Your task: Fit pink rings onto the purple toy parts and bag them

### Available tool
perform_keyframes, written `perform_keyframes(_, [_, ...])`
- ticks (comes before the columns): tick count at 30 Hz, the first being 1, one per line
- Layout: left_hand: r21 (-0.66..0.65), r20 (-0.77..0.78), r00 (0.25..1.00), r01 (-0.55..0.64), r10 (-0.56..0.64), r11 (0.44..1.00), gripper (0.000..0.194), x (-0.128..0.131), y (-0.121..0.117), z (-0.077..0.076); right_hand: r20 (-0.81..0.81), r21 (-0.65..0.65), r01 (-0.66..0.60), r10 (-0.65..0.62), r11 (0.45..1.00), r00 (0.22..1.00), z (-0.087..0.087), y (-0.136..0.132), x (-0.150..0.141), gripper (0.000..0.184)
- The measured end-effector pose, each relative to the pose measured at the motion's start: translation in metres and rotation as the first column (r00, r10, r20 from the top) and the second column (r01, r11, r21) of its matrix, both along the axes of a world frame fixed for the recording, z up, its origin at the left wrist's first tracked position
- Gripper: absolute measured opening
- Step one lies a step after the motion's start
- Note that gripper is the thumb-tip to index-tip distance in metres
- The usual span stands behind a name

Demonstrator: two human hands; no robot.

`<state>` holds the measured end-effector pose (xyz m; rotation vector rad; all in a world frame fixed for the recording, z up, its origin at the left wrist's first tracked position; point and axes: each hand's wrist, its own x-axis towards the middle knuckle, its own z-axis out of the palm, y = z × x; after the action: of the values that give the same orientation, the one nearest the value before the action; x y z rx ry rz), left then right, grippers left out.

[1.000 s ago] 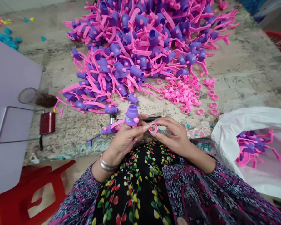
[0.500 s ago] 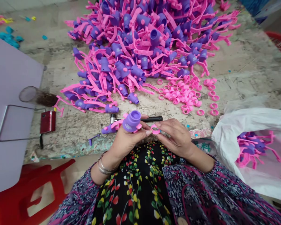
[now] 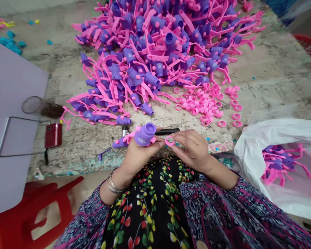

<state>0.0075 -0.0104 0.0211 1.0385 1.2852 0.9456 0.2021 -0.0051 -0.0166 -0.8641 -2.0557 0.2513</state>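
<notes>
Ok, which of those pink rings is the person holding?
The pink ring at the fingertips of the right hand; the other rings all lie loose beyond the hands.

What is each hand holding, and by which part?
Left hand grips the purple plastic cup by its body; right hand pinches a pink ring by its rim.

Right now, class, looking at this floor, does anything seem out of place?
A thin purple plastic strip lies alone on the floor near the left hand, apart from the pink-and-purple pile. It looks odd because it is much smaller than the pile's pieces, perhaps a snapped-off bit.
</notes>
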Motion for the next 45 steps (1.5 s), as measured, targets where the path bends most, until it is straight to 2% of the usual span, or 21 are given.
perform_keyframes(6, [-0.003, -0.089, 0.996, 0.006, -0.006, 1.0, 0.004, 0.001, 0.004, -0.005, 0.108, -0.08, 0.055, -0.046, 0.995, 0.993, 0.001, 0.0, -0.002, 0.02])
perform_keyframes(12, [-0.106, 0.021, 0.999, -0.026, 0.028, 0.994, 0.037, -0.002, 0.005, -0.015, 0.136, -0.143, 0.045, -0.026, 0.989, 0.99, -0.001, 0.0, -0.003, 0.017])
perform_keyframes(17, [-0.129, 0.071, 0.997, -0.027, 0.036, 0.991, 0.04, -0.001, 0.007, -0.018, 0.02, -0.266, -0.047, 0.055, 0.963, 0.998, -0.003, 0.001, -0.004, 0.018])
perform_keyframes(19, [-0.142, 0.126, 0.991, -0.021, 0.039, 0.99, 0.04, -0.001, 0.008, -0.02, -0.107, -0.371, -0.104, 0.069, 0.923, 0.992, -0.005, 0.0, -0.005, 0.02])
perform_keyframes(21, [-0.151, 0.179, 0.984, 0.002, 0.026, 0.989, 0.038, -0.001, 0.008, -0.021, -0.264, -0.512, -0.163, 0.026, 0.843, 0.964, -0.007, 0.0, -0.008, 0.02])
perform_keyframes(24, [-0.16, 0.225, 0.974, 0.037, 0.0, 0.986, 0.036, -0.001, 0.008, -0.022, -0.492, -0.694, -0.32, -0.1, 0.645, 0.865, -0.011, -0.001, -0.013, 0.022])
perform_keyframes(26, [-0.168, 0.23, 0.973, 0.054, -0.014, 0.984, 0.035, -0.002, 0.008, -0.021, -0.603, -0.728, -0.449, -0.173, 0.517, 0.779, -0.012, -0.001, -0.015, 0.024])
perform_keyframes(28, [-0.174, 0.23, 0.972, 0.088, -0.047, 0.981, 0.038, -0.003, 0.007, -0.018, -0.669, -0.72, -0.538, -0.232, 0.439, 0.706, -0.011, 0.0, -0.016, 0.025])
perform_keyframes(30, [-0.177, 0.225, 0.968, 0.154, -0.112, 0.972, 0.041, -0.005, 0.007, -0.016, -0.705, -0.702, -0.575, -0.296, 0.42, 0.645, -0.008, 0.001, -0.015, 0.028])
perform_keyframes(33, [-0.155, 0.22, 0.953, 0.246, -0.21, 0.957, 0.041, -0.008, 0.007, -0.016, -0.727, -0.687, -0.589, -0.376, 0.427, 0.575, 0.0, 0.002, -0.011, 0.027])
perform_keyframes(37, [-0.17, 0.199, 0.936, 0.323, -0.289, 0.931, 0.066, -0.011, 0.005, -0.02, -0.731, -0.679, -0.632, -0.425, 0.373, 0.534, 0.012, 0.004, -0.008, 0.024])
perform_keyframes(41, [-0.215, 0.236, 0.907, 0.399, -0.349, 0.892, 0.058, -0.013, 0.003, -0.024, -0.731, -0.667, -0.678, -0.447, 0.308, 0.516, 0.017, 0.004, -0.006, 0.026])
perform_keyframes(45, [-0.262, 0.376, 0.886, 0.383, -0.272, 0.886, 0.047, -0.014, 0.003, -0.025, -0.712, -0.685, -0.676, -0.451, 0.273, 0.539, 0.015, 0.003, -0.004, 0.028])
